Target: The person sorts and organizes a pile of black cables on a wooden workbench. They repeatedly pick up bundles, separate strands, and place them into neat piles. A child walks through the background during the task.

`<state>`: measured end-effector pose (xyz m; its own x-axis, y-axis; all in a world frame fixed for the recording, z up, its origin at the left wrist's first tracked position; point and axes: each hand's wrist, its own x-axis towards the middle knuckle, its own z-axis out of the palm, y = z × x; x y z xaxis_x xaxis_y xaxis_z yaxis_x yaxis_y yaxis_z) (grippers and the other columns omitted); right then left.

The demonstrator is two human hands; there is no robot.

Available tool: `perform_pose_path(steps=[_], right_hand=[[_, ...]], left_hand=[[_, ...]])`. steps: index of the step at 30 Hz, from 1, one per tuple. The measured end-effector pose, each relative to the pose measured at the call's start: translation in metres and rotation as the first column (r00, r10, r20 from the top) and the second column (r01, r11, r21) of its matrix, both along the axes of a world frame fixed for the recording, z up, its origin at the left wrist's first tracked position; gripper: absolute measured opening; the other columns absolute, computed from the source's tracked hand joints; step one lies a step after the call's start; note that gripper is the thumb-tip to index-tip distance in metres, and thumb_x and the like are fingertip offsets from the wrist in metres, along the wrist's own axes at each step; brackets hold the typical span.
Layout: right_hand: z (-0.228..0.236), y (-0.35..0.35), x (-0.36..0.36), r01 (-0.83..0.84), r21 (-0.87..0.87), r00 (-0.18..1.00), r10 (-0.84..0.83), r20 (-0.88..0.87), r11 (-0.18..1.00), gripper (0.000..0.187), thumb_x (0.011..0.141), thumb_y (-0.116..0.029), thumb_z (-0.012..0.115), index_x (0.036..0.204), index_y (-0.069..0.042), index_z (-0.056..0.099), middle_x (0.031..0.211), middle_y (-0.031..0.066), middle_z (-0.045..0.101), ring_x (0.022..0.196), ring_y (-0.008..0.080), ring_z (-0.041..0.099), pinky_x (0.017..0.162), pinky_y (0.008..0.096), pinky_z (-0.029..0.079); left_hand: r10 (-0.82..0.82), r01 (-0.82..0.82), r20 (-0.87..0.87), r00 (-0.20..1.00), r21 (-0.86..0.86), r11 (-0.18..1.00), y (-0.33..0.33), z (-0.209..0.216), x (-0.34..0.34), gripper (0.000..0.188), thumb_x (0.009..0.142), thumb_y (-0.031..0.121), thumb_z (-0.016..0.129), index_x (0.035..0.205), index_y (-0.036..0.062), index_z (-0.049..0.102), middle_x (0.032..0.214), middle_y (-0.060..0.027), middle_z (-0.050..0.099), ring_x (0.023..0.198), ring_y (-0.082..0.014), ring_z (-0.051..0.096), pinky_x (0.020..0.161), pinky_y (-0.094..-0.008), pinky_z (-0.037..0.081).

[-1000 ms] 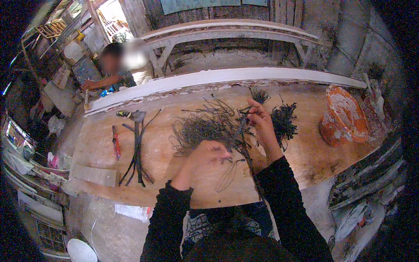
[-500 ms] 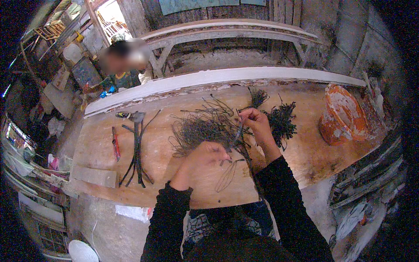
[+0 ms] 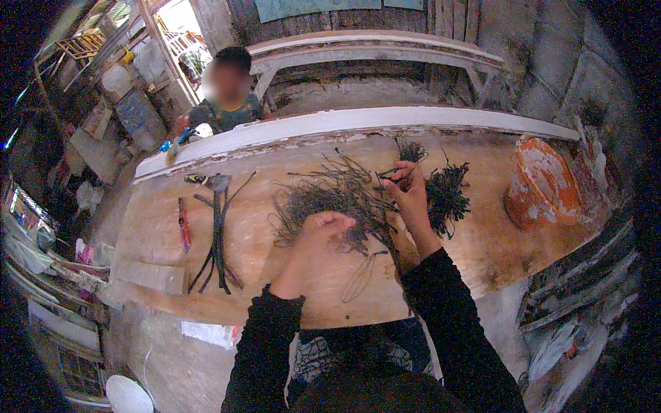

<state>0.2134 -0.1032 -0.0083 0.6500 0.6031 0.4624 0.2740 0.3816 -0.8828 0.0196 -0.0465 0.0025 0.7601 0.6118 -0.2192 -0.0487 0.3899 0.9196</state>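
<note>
A tangled pile of thin black looped strands (image 3: 310, 203) lies on the wooden tabletop in front of me. My left hand (image 3: 322, 227) is over its near edge, fingers curled together; whether anything is in them is hidden. To the right, my right hand (image 3: 411, 193) pinches a black strand between thumb and fingers, above the pile's right side. Just beyond that hand is a small looped bundle (image 3: 411, 150). A thicker bundle of black strands (image 3: 449, 196) lies right of it. One thin loop (image 3: 361, 279) sits on the bare wood nearer to me.
Long black strips (image 3: 219, 241), a red-handled tool (image 3: 183, 224) and a flat wood piece (image 3: 148, 277) lie at left. A plaster-smeared orange bucket (image 3: 540, 182) stands at right. A white beam (image 3: 358, 124) borders the far edge; a person (image 3: 227, 103) is behind it.
My left hand has moved slightly up and away from the near loop. My right hand's fingers have shifted a little at the strand. The person opposite has moved right and more upright.
</note>
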Motion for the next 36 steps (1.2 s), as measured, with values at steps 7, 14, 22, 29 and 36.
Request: perform_pose_path(steps=[7,14,22,29,36], right_hand=[[0.017,-0.016,-0.042,-0.341,-0.095,0.816,0.345,0.463,0.935,0.022,0.069,-0.006,0.063,0.090,-0.007,0.058,0.079,0.0039,0.052,0.073,0.0155,0.049,0.061,0.0252,0.040],[0.016,-0.018,-0.053,-0.322,-0.104,0.719,0.315,0.620,0.941,0.018,0.069,-0.004,0.061,0.087,-0.009,0.061,0.075,0.0064,0.052,0.068,0.0199,0.052,0.058,0.0277,0.043],[0.011,-0.018,-0.056,-0.292,-0.079,0.686,0.266,0.677,0.953,0.024,0.064,0.003,0.060,0.085,-0.009,0.063,0.075,0.0063,0.055,0.068,0.0198,0.055,0.058,0.0269,0.044],[0.011,-0.017,-0.060,-0.314,-0.105,0.763,0.317,0.564,0.943,0.015,0.069,-0.005,0.060,0.084,-0.008,0.061,0.076,0.0064,0.057,0.070,0.0194,0.056,0.062,0.0276,0.045],[0.008,-0.014,-0.057,-0.645,-0.112,0.748,0.594,-0.298,0.756,0.010,0.076,-0.012,0.059,0.078,-0.002,0.059,0.076,0.0014,0.056,0.069,0.0090,0.050,0.064,0.0230,0.040]], left_hand=[[0.199,-0.192,0.080,0.977,-0.082,0.978,0.007,-0.003,0.000,0.013,0.077,0.016,0.057,0.087,0.0063,0.058,0.076,0.0033,0.056,0.059,-0.0035,0.046,0.042,-0.0142,0.032],[0.183,-0.178,0.069,0.981,-0.076,0.981,0.005,-0.002,0.001,0.014,0.078,0.019,0.057,0.086,0.0078,0.059,0.075,0.0029,0.058,0.060,-0.0038,0.047,0.042,-0.0142,0.031],[0.137,-0.135,0.035,0.990,-0.065,0.989,0.009,-0.008,0.001,0.011,0.076,0.019,0.059,0.085,0.0116,0.059,0.080,0.0022,0.059,0.066,-0.0050,0.051,0.044,-0.0176,0.035],[0.277,-0.264,0.143,0.950,-0.103,0.959,0.006,-0.002,0.004,0.008,0.077,0.016,0.058,0.082,0.0111,0.055,0.086,-0.0022,0.059,0.070,-0.0081,0.052,0.047,-0.0200,0.037],[0.280,-0.229,0.281,0.918,-0.200,0.953,0.005,-0.005,0.004,0.008,0.077,0.015,0.058,0.078,0.0125,0.050,0.083,-0.0010,0.058,0.070,-0.0084,0.052,0.047,-0.0172,0.037]])
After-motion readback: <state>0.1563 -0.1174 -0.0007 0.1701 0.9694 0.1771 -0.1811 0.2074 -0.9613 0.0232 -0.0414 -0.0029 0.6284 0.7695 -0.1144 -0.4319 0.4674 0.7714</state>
